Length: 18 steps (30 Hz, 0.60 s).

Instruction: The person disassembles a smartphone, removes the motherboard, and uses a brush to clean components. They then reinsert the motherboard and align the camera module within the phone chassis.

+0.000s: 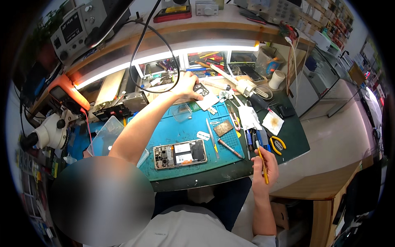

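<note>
My left hand (187, 86) reaches to the back of the bench, fingers curled at a small dark perforated piece (201, 89) over a white card (207, 103); exactly what it grips is unclear. My right hand (264, 166) holds a slim yellow tool (262, 164) with a pale tip upright near the mat's right edge. An opened phone (179, 154) with exposed boards and battery lies on the blue mat (156, 136). Right of it are tweezers (211, 133), a metal block (223, 128) and a striped stick (230, 148). A white blade (203, 135) lies above the phone.
An orange multimeter (61, 94), microscope (49, 131) and clear plastic box (103, 133) stand left. Yellow-handled cutters (279, 145), a soldering sponge (273, 122) and bench tools are right. A black cable (156, 35) hangs over lit compartments. A wooden cabinet (312, 185) stands lower right.
</note>
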Motion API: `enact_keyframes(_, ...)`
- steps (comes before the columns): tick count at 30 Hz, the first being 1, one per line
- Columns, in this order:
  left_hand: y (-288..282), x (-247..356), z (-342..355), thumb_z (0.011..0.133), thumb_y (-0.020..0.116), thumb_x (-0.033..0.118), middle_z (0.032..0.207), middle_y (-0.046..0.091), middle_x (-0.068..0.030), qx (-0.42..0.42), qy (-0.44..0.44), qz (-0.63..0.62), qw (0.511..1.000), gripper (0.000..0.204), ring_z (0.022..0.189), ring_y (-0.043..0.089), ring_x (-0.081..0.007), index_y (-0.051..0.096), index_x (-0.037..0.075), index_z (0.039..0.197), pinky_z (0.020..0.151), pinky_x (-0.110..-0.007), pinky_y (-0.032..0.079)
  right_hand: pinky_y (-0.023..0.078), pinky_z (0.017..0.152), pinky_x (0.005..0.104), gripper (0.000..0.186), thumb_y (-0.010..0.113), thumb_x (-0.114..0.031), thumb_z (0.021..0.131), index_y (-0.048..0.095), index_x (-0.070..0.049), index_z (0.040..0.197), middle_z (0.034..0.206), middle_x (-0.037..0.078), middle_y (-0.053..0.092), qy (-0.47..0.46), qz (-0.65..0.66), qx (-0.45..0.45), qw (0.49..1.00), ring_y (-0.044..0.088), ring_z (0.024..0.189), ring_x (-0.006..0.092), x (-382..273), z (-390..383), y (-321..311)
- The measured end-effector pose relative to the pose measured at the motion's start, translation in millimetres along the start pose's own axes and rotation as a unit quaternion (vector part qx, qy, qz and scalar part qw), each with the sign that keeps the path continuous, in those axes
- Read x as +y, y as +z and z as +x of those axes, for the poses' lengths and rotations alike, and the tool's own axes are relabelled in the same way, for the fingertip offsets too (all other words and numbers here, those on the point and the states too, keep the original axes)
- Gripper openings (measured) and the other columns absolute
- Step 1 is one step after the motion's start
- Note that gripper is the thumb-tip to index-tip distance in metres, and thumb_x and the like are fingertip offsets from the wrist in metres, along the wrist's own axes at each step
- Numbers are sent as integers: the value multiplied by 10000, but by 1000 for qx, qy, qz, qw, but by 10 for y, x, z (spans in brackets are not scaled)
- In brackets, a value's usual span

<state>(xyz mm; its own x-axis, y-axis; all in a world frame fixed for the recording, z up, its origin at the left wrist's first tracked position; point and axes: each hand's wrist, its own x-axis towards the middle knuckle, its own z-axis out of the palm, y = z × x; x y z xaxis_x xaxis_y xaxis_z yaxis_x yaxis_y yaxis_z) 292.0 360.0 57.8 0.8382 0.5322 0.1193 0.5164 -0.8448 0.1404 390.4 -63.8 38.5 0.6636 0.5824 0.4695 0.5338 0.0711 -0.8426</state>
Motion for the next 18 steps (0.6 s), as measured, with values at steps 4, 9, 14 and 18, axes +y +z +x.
enact_keyframes(4,-104,19,28,639,926,527,1210,627,-215,-17,15,-61,998,839,1210,565,-408,590,45,1237,1053,-493,429,553,780,245,266,616,-39,1033,683,45,1276,1146,109,697,-20,-15,0,1000,680,890,120,50,-45,-17)
enact_keyframes(9,-199,103,59,617,930,575,1207,654,-229,-13,23,-24,999,913,1222,568,-417,596,12,1253,1077,-498,416,559,786,247,267,620,-39,1032,685,44,1278,1138,111,692,-7,-2,11,1000,682,890,125,4,-57,-7)
enact_keyframes(14,-387,48,111,642,871,702,1206,689,-249,-87,48,47,994,975,1208,604,-405,643,-10,1267,1114,-490,409,565,792,250,270,628,-46,1036,681,48,1284,1139,113,688,-6,5,13,1000,682,895,128,14,-72,13)
enact_keyframes(18,-552,-79,180,851,749,653,1232,730,-202,-163,-23,-89,982,816,1182,681,-289,686,-28,1296,1006,-387,522,571,803,260,270,629,-45,1036,679,54,1282,1147,116,688,-4,13,19,1000,682,904,132,35,-75,39)
